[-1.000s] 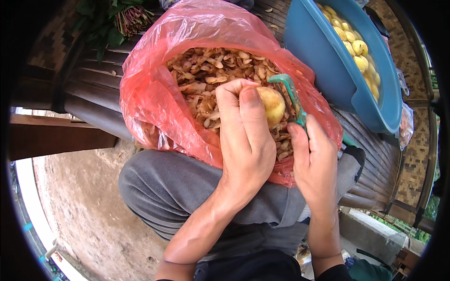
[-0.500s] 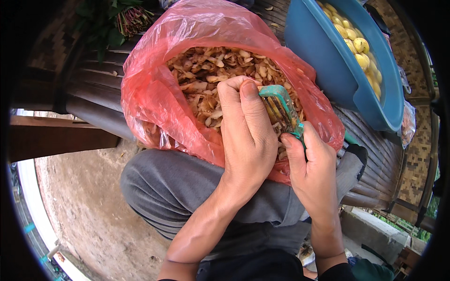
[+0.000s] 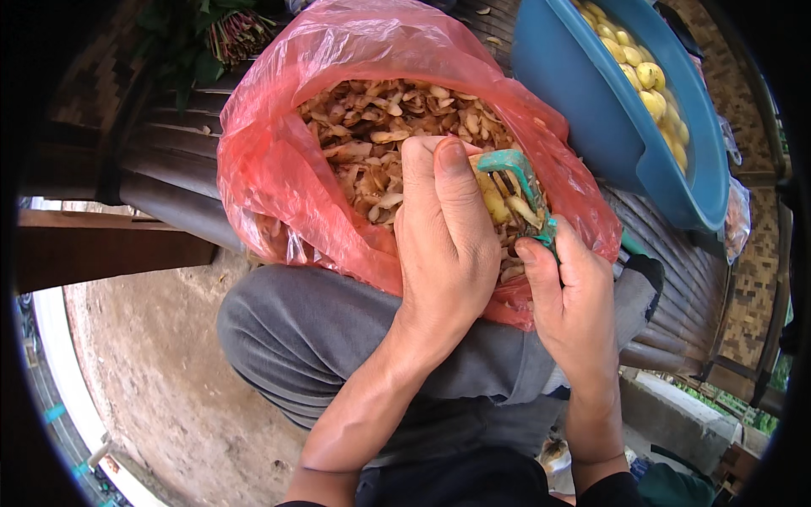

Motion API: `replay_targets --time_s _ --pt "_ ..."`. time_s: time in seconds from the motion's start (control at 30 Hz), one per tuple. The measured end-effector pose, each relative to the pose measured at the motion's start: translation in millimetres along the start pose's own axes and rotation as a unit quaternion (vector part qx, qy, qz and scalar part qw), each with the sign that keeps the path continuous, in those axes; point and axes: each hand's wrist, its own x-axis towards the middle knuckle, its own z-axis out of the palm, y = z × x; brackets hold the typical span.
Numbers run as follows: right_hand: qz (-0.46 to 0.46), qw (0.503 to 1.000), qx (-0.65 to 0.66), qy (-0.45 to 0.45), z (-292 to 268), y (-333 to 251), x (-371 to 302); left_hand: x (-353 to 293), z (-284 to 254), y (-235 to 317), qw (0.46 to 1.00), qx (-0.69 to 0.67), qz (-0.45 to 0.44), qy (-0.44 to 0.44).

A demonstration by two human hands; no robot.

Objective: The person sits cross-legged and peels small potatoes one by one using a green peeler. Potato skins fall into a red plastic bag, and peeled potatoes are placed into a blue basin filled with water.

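1. Since the frame half a second ago, the right hand (image 3: 576,308) has shifted slightly to the right; the green-framed peeler with dark metal bars (image 3: 507,159) has gone with it, and more of the round, pale yellow potato (image 3: 493,201) shows through its frame; the left hand (image 3: 446,232) is in nearly the same place.
2. The left hand grasps the potato, thumb uppermost and fingers curled out of sight on the far side; the potato sits just right of that thumb, above the bag's opening, partly hidden behind the peeler.
3. The right hand is closed on the near end of the peeler, thumb on its left side; the frame lies across the potato, though whether the blade touches the skin I cannot tell.
4. Beneath both hands spreads a translucent red plastic bag (image 3: 283,127); its wide mouth shows a heap of brown and cream peelings (image 3: 363,182).
5. At the far right stands a deep blue plastic tub (image 3: 574,106); smooth yellow potatoes (image 3: 649,76) lie in it.
6. A leg in grey trousers (image 3: 312,334) is bent on the near side of the bag; dark bamboo slats (image 3: 173,156) run beneath the bag; reddish-stemmed leafy greens (image 3: 232,38) lie far left.
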Motion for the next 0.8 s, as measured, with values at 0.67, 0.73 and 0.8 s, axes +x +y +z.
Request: replay_targets --time_s 0.67,0.73,0.8 --pt "0.061 0.990 -0.126 0.010 1.0 -3.6 10.5 4.3 -1.4 -1.1 0.987 0.144 0.066 0.012" --pt "0.107 0.991 -0.080 0.025 -5.8 0.8 19.1 2.4 0.9 2.3 0.984 0.130 0.121 -0.024" --pt "0.116 0.993 -0.016 0.022 -10.1 5.6 15.9 6.5 3.2 0.1 0.998 0.039 0.056 -0.005"
